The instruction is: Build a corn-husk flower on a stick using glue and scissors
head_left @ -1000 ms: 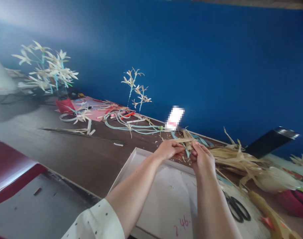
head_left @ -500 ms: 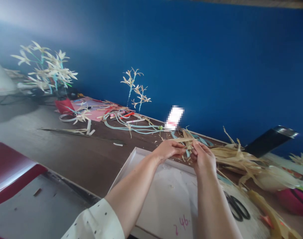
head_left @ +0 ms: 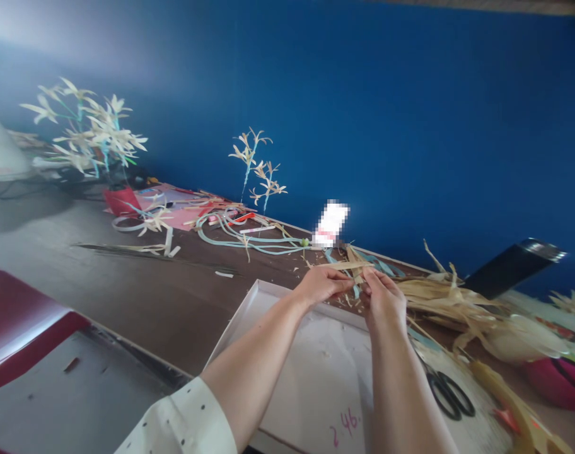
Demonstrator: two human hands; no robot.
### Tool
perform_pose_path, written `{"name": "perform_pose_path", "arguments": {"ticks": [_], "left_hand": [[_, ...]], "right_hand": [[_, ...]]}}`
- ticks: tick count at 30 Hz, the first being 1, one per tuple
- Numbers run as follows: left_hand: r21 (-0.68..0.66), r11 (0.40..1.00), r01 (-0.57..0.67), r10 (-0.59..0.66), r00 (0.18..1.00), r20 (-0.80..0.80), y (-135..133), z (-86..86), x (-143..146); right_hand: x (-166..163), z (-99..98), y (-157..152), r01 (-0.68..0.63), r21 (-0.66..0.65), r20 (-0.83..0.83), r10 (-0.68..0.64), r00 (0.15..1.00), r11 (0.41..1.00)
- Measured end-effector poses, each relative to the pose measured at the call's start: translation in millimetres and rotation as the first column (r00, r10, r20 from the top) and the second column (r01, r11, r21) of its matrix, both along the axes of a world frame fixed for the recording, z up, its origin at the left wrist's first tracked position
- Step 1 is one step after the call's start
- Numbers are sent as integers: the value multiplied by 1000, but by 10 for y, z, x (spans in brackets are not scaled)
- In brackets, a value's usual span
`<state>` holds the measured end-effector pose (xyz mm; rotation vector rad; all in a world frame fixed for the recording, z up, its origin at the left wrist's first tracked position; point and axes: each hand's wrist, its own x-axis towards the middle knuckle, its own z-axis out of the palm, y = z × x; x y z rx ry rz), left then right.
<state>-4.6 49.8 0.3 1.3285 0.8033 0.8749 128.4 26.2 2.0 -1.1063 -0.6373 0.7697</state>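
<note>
My left hand (head_left: pixel 321 287) is closed in a pinch on a pale dried corn husk strip (head_left: pixel 340 265), which runs across the top of its fingers. Close beside it on the right, my right hand (head_left: pixel 386 299) is closed too, its thumb and fingers pinching the same husk at the other end. The fingertips nearly meet above the far edge of a white box lid (head_left: pixel 311 372). Whatever lies deeper inside the two grips is hidden. A pile of dried corn husks (head_left: pixel 439 295) lies right of my right hand, and black-handled scissors (head_left: pixel 451 394) rest beside my right forearm.
A pixelated bright phone-like rectangle (head_left: pixel 331 224) leans at the wall. Coiled pale-blue tubing (head_left: pixel 249 242) and husk flowers (head_left: pixel 256 167) stand left of it. More flowers fill a red pot (head_left: pixel 121 200) at the far left. A black cylinder (head_left: pixel 509 268) leans at right.
My right hand has shifted slightly left and my left hand slightly right, bringing them a little closer together. More of the scissors shows. Both hands keep their pinch on the husk strip.
</note>
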Motion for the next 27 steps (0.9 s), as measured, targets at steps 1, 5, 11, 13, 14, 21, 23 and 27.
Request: {"name": "perform_pose_path", "arguments": {"ticks": [1, 5, 11, 13, 14, 21, 23, 27], "left_hand": [[12, 1000, -7, 7, 1000, -11, 0, -2, 0], [46, 999, -11, 14, 998, -62, -4, 9, 12], [68, 996, -59, 67, 991, -115, 9, 7, 47], [75, 995, -68, 78, 988, -135, 16, -1, 50], [77, 994, -74, 85, 986, -147, 18, -3, 51], [120, 977, -177, 197, 965, -175, -1, 6, 51], [78, 980, -182, 192, 969, -156, -8, 9, 52], [13, 986, -168, 168, 982, -83, -23, 25, 57]], "right_hand": [[-1, -5, 2, 2, -1, -1, -2, 1000, 1000], [11, -33, 22, 15, -6, 39, -15, 999, 1000], [-2, -23, 17, -7, -12, 26, 7, 1000, 1000], [-15, -12, 6, -14, -3, 13, 14, 1000, 1000], [-21, -7, 1, -18, -3, 5, 18, 1000, 1000], [-43, 22, -24, -103, -12, -26, 102, 994, 995], [-41, 34, -36, -137, -12, -39, 137, 990, 990], [-23, 49, -57, -195, -7, -78, 194, 978, 981]]}}
